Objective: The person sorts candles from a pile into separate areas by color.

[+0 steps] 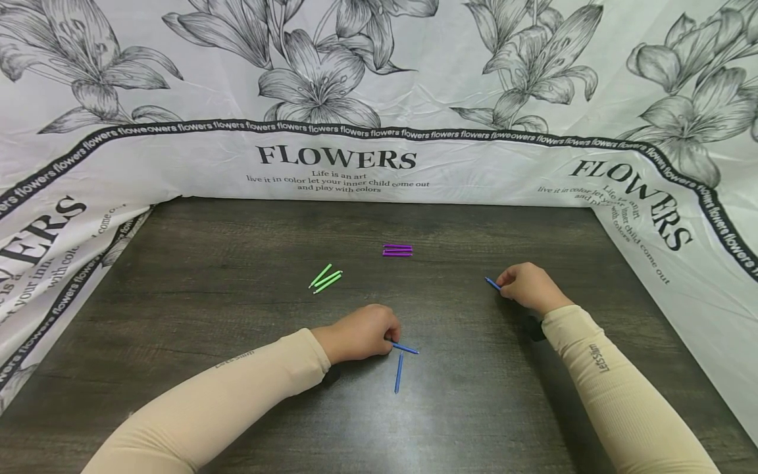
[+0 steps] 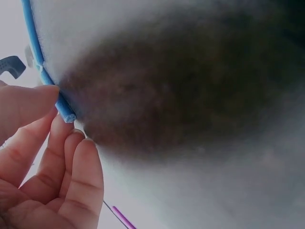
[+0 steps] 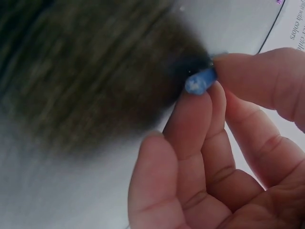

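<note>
In the head view my left hand (image 1: 361, 332) pinches a slim blue candle (image 1: 406, 348) near one end, low over the dark tabletop. A second blue candle (image 1: 399, 374) lies just in front of it, pointing toward me. The left wrist view shows the held candle (image 2: 59, 102) between thumb and fingertips, its end close to the other blue candle (image 2: 31, 28). Off to the right, my right hand (image 1: 531, 288) pinches a third blue candle (image 1: 493, 284). Its blunt end (image 3: 196, 85) shows between thumb and fingers in the right wrist view; the rest is hidden.
Three green candles (image 1: 328, 283) lie at angles beyond my left hand. Farther back are three purple candles (image 1: 397, 253), side by side. A white flower-printed cloth (image 1: 474, 171) borders the dark wood-grain table (image 1: 237, 243) at the back and sides.
</note>
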The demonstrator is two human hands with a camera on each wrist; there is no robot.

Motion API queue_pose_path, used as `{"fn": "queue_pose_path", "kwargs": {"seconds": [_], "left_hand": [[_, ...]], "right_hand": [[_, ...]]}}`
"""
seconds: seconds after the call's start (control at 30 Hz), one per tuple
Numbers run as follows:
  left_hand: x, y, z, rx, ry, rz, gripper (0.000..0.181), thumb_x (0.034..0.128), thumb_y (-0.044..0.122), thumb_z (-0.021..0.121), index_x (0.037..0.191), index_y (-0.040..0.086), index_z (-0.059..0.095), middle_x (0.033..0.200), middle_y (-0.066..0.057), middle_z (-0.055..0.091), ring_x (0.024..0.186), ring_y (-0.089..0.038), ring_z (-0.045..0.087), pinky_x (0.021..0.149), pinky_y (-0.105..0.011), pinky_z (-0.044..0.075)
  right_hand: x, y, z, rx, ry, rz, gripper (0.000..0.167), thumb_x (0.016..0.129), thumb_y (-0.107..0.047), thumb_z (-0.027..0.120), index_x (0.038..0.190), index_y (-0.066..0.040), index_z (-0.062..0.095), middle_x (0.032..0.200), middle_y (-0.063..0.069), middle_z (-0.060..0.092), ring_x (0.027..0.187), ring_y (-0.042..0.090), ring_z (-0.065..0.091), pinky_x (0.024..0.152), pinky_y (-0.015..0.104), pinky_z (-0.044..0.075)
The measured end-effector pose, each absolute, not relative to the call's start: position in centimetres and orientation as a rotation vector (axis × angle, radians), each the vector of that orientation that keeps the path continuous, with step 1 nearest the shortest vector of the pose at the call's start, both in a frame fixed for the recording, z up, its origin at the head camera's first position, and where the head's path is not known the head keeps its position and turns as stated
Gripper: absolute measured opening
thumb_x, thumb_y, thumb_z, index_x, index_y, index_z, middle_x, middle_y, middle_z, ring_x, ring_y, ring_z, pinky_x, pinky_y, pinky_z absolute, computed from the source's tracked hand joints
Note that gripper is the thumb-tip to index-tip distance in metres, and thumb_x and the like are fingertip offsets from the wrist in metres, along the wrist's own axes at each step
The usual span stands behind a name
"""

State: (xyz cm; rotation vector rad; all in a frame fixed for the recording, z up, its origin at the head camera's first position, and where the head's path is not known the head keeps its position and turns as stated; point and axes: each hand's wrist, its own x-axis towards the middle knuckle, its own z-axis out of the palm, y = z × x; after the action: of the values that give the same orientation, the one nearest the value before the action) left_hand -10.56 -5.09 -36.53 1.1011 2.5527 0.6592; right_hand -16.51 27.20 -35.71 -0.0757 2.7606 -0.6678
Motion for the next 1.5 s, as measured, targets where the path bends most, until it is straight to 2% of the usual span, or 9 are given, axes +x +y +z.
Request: {"fn": "queue_pose_path", "kwargs": {"seconds": [0.37,0.63,0.97,1.5], "left_hand": [[-10.6,-4.97,-36.6,1.115,2.542,0.664,0.012,0.0739,-0.004,0.065,0.074,0.008,0.067,0.071,0.001,0.057,0.068,-0.009,0.046,0.064,-0.024,0.042],[-10.59,-4.93,-36.78,1.118,2.552,0.652,0.013,0.0752,-0.004,0.066,0.072,0.009,0.066,0.068,0.006,0.051,0.067,-0.009,0.045,0.063,-0.023,0.041],[-10.58,-4.9,-36.77,1.12,2.553,0.646,0.015,0.0761,-0.002,0.067,0.069,0.01,0.063,0.067,0.006,0.049,0.066,-0.009,0.044,0.061,-0.024,0.04],[-10.58,-4.85,-36.91,1.083,2.559,0.624,0.015,0.0766,-0.001,0.068,0.068,0.011,0.063,0.069,0.005,0.051,0.067,-0.009,0.045,0.062,-0.025,0.041]], "right_hand": [[-16.62,27.26,-35.87,-0.058,2.75,-0.653,0.019,0.089,-0.006,0.062,0.104,0.004,0.067,0.095,0.017,0.066,0.08,0.025,0.063,0.066,0.038,0.051],[-16.48,27.17,-35.73,-0.061,2.737,-0.653,0.019,0.088,-0.006,0.063,0.104,0.005,0.067,0.094,0.017,0.066,0.079,0.025,0.063,0.066,0.039,0.051],[-16.46,27.08,-35.71,-0.06,2.742,-0.646,0.019,0.088,-0.006,0.063,0.103,0.004,0.067,0.094,0.017,0.067,0.08,0.025,0.063,0.067,0.04,0.051],[-16.41,27.03,-35.63,-0.053,2.735,-0.655,0.018,0.088,-0.006,0.063,0.103,0.004,0.067,0.094,0.016,0.067,0.08,0.024,0.063,0.067,0.039,0.051]]}}
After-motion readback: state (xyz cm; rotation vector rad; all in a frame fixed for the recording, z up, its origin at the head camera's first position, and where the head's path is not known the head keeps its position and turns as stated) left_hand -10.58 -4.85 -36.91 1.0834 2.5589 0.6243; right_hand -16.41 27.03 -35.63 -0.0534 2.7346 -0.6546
